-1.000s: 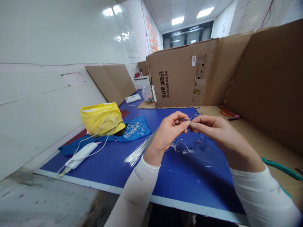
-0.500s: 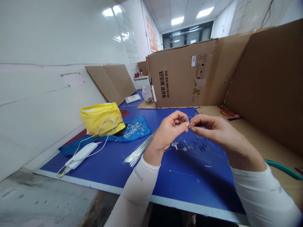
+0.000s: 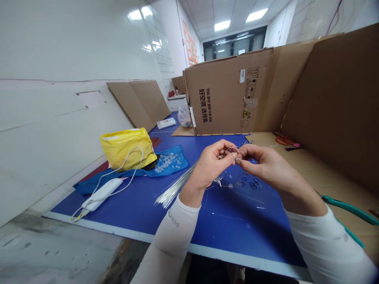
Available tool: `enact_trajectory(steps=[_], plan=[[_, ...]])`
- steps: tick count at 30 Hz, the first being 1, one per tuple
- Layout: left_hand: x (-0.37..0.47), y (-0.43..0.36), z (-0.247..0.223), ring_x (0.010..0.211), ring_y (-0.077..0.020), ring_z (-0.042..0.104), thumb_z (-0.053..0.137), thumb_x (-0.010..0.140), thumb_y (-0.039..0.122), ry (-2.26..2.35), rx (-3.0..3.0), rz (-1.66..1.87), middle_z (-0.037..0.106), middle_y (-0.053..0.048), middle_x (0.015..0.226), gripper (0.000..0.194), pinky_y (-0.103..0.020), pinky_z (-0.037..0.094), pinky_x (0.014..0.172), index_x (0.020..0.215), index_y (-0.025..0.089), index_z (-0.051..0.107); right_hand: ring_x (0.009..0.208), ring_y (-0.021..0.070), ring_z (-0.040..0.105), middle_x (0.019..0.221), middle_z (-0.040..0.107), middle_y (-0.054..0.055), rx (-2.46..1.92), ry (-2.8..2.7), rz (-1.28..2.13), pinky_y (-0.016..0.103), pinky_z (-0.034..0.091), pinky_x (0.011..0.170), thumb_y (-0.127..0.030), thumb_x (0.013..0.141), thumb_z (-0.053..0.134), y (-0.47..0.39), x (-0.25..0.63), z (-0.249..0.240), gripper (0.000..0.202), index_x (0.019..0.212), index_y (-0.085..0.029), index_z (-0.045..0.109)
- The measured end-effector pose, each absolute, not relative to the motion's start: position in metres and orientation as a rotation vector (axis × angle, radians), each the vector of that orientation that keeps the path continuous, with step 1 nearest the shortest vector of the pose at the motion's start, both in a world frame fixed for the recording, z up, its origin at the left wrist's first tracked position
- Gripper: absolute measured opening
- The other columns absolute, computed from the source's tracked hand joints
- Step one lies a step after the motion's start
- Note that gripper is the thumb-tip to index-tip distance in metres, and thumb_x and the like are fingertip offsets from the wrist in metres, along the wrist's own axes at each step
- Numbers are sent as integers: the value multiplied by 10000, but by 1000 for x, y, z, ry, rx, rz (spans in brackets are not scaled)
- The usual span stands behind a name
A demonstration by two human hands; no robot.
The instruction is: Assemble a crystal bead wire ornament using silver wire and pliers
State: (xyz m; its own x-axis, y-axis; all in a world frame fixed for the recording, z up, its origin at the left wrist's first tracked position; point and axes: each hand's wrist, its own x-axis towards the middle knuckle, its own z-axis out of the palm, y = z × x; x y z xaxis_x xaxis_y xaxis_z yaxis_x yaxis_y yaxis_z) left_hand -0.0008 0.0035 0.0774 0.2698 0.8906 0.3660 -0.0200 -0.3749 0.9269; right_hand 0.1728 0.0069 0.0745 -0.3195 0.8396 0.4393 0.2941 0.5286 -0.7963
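Above the blue table top, my left hand (image 3: 215, 161) pinches a thin silvery wire (image 3: 232, 148) that curves in a loop over the fingers. Right against it, my right hand (image 3: 260, 157) is closed on the same wire, thumb and forefinger meeting the left fingertips. Most of the wire is hidden inside the fingers. Below the hands lie clear beads (image 3: 230, 186) with short wire ends and several dark rings (image 3: 254, 185). A bundle of straight silvery wires (image 3: 171, 191) rests beside my left forearm.
Clear beads (image 3: 168, 161) lie on a blue cloth (image 3: 182, 157) at left, near a yellow bag (image 3: 127, 148) and a white power strip (image 3: 102, 195) with its cord. Green-handled pliers (image 3: 351, 209) and red scissors (image 3: 284, 141) lie right. A large cardboard box (image 3: 225, 94) stands behind.
My right hand has shifted slightly left and turned a little, its wrist drawing inward, so more of the green pliers shows. My left hand stays nearly in place; both still pinch the wire.
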Motion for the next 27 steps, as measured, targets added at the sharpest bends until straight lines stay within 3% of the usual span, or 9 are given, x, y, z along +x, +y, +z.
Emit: enact_trajectory(steps=[8,12,17,20,24,27], plan=[[-3,4,78,653,-72,547,668,832,219,820,1581,1226,626,6,762,121,-226,430,649,908,138,621,716,171,621,782,706,33,-926,-1946,502,333,500,716,-309,779,601,7,169,76,110,727,-221,642],[-4,5,78,664,-74,540,674,829,226,793,1608,1252,618,8,759,117,-224,412,633,888,144,614,793,192,665,856,733,47,-903,-1966,521,350,530,773,-424,824,658,5,175,78,211,794,-218,694],[-8,8,78,614,-69,495,693,842,281,716,1610,1224,599,25,699,160,-225,376,584,875,156,599,1000,262,711,1102,766,100,-1175,-1854,557,391,549,852,-593,870,631,8,211,77,442,1073,-215,738],[-10,9,77,616,-72,497,714,835,298,648,1594,1212,603,23,705,184,-227,370,571,876,159,600,1051,292,714,1170,757,126,-1470,-1973,272,424,538,885,-575,922,567,17,259,54,449,1111,-209,744],[-12,8,79,607,-67,490,726,835,301,606,1570,1203,607,22,706,193,-224,361,561,886,160,605,778,316,763,997,786,190,-1651,-2186,-169,406,545,632,-476,935,560,19,344,-9,353,996,-203,776],[-13,7,80,604,-65,493,732,832,302,584,1556,1192,610,23,707,198,-218,351,550,887,164,601,680,314,755,917,785,190,-1652,-2255,-200,365,465,467,-424,919,586,7,394,-56,253,857,-262,769]])
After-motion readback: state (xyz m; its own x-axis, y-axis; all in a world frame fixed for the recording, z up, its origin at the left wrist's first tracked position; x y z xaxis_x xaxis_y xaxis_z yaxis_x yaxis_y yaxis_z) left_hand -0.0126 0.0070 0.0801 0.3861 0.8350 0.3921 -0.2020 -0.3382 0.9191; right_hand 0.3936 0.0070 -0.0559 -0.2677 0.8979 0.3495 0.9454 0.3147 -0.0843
